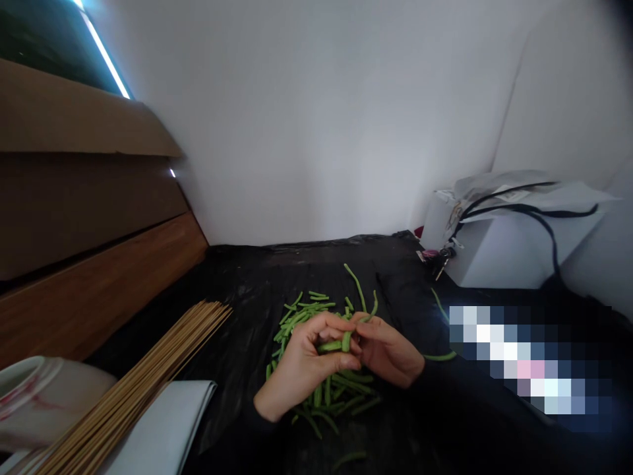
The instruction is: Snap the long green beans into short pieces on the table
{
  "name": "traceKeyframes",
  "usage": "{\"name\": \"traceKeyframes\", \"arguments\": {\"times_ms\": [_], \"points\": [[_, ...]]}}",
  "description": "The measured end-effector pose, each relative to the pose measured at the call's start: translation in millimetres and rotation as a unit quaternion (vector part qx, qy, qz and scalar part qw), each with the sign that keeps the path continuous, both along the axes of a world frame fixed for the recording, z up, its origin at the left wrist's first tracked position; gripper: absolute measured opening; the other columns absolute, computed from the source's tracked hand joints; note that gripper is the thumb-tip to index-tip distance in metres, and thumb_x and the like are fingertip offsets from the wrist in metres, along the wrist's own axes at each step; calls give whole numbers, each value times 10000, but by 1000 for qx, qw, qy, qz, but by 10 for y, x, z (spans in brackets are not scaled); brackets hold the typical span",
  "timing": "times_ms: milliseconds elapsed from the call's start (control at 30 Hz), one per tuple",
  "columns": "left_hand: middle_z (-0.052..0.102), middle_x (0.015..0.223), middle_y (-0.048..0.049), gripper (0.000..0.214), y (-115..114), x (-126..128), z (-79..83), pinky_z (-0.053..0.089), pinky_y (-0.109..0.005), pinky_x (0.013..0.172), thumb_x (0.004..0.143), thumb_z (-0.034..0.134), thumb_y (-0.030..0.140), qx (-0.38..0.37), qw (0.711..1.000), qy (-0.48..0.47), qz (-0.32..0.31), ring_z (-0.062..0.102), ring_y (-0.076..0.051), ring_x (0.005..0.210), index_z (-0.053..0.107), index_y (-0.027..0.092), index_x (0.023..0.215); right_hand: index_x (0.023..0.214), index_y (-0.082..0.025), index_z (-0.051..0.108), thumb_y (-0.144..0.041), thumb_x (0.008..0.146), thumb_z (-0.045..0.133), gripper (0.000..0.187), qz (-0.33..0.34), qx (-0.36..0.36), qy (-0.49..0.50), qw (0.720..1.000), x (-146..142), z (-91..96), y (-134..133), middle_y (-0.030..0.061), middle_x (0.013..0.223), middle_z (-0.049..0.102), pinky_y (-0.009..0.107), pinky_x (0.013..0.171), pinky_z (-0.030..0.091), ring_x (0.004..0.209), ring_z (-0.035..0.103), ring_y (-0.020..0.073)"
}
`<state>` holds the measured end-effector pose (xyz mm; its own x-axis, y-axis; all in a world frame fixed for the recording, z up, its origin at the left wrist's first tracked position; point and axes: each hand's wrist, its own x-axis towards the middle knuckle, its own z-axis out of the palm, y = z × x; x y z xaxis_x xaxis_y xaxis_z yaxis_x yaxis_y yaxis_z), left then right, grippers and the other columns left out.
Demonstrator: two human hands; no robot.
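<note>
My left hand [309,359] is closed around short pieces of green bean [330,346], which show between thumb and fingers. Close against it, my right hand [388,349] pinches a long green bean [372,307] whose ends stick up above the fingers. The fingertips of both hands meet, so the exact grip there is partly hidden. Under and behind the hands lies a pile of cut green bean pieces [297,320] on black plastic sheeting [237,369]. More whole-looking beans [440,357] lie to the right of my right hand.
At the left, a bundle of thin wooden sticks [148,376] rests across a white folded sheet [163,422] beside a pale container [54,396]. A white bag [514,244] with black straps and some keys [442,264] sit at the back right. A pixelated patch covers the right side.
</note>
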<state>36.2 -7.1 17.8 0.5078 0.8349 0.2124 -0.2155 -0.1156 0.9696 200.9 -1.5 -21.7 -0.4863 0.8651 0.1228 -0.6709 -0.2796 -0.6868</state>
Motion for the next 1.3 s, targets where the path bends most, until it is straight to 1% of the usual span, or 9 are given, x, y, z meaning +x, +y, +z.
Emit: {"name": "traceKeyframes", "arguments": {"times_ms": [233,300,400,567,733,867,1000,1133,1300], "points": [[741,791,-23,148,23,-5,-8,507,-227,713,696,775,127,152,977,83,121,671,-142,746,746,182,831,775,-129,703,-269,766,743,146,-21,-10,-28,999,-3,5,-1,4,651,638,194,590,407,606,556,82],[745,831,-34,161,31,0,-20,510,-242,736,714,763,145,160,973,90,139,673,-153,773,743,182,869,766,-135,701,-276,763,749,148,-32,-10,-26,999,6,15,1,0,650,635,199,597,407,614,550,83],[726,798,-19,235,47,16,-44,513,-244,698,693,776,158,124,975,63,174,663,-153,741,696,175,914,747,-150,694,-278,765,751,141,-67,-14,-17,998,31,33,15,-3,668,632,212,601,405,613,528,84],[669,691,-3,163,102,4,-60,461,-201,613,675,792,215,86,969,47,225,590,-112,644,657,146,736,720,-165,685,-256,751,765,125,-118,-41,-29,992,81,57,62,-14,664,620,213,590,393,606,505,83],[654,731,2,257,175,-73,-18,433,-178,562,774,721,365,-55,967,-99,229,544,-81,590,599,161,871,693,-160,672,-262,705,798,162,-150,-50,-60,986,102,93,82,-15,647,615,216,567,376,587,503,83],[503,613,49,260,190,-111,35,347,-142,489,850,629,402,-114,965,-152,181,432,-54,527,582,159,931,680,-158,656,-303,713,788,200,-146,-7,-95,985,77,121,50,-15,623,597,222,549,366,569,497,87],[444,595,68,312,149,-94,43,225,-162,421,849,612,453,-64,983,-77,152,301,-41,445,583,164,964,665,-154,635,-352,730,772,250,-147,36,-142,978,48,120,17,-10,606,592,239,550,358,555,492,93],[530,626,37,304,115,-58,25,344,-195,532,681,787,375,55,978,92,177,442,-87,561,639,146,817,671,-156,632,-383,734,763,270,-155,60,-178,970,35,94,19,-11,603,596,252,554,357,549,497,99],[644,672,-22,187,114,-31,6,420,-257,659,754,715,300,114,960,198,160,550,-151,663,657,142,674,696,-154,656,-378,714,781,257,-175,49,-188,965,40,76,42,-8,611,608,255,562,374,555,508,100]]}}
